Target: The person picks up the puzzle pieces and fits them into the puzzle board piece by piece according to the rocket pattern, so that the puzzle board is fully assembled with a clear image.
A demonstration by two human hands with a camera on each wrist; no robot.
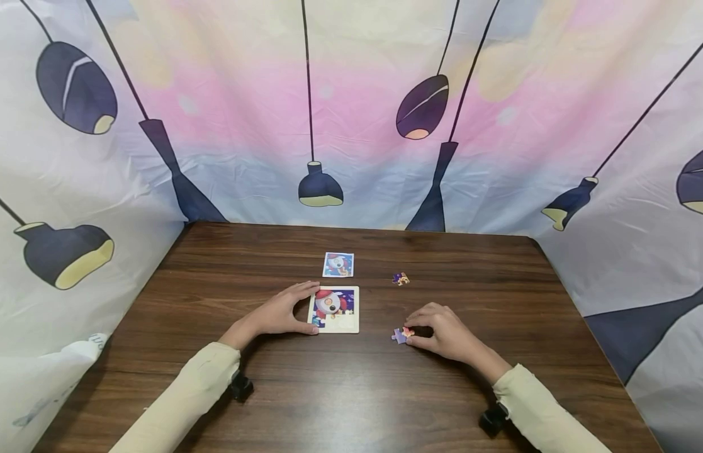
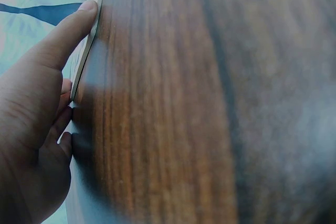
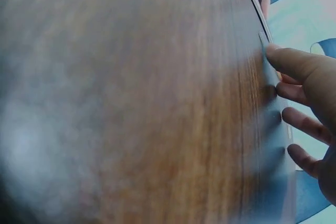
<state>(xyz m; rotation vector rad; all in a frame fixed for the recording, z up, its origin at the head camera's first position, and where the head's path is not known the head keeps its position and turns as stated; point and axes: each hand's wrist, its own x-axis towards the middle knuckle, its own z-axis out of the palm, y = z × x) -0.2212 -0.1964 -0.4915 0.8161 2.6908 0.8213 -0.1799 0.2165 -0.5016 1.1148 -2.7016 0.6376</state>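
Observation:
A small puzzle board [image 1: 335, 309] with a cartoon picture lies on the wooden table [image 1: 351, 390]. My left hand [image 1: 283, 313] grips its left edge between thumb and fingers; in the left wrist view the thumb [image 2: 68, 30] presses along the board's edge [image 2: 86, 51]. My right hand [image 1: 444, 330] pinches a purple and orange puzzle piece [image 1: 401, 335] lying on the table to the board's right. In the right wrist view its fingers [image 3: 299, 66] touch the piece's thin edge [image 3: 264, 43]. Another loose piece [image 1: 401, 279] lies farther back.
A small reference picture card [image 1: 338, 265] lies behind the board. A printed curtain with lamp shapes [image 1: 351, 113] closes off the back and both sides of the table. Bare wood runs along the near edge.

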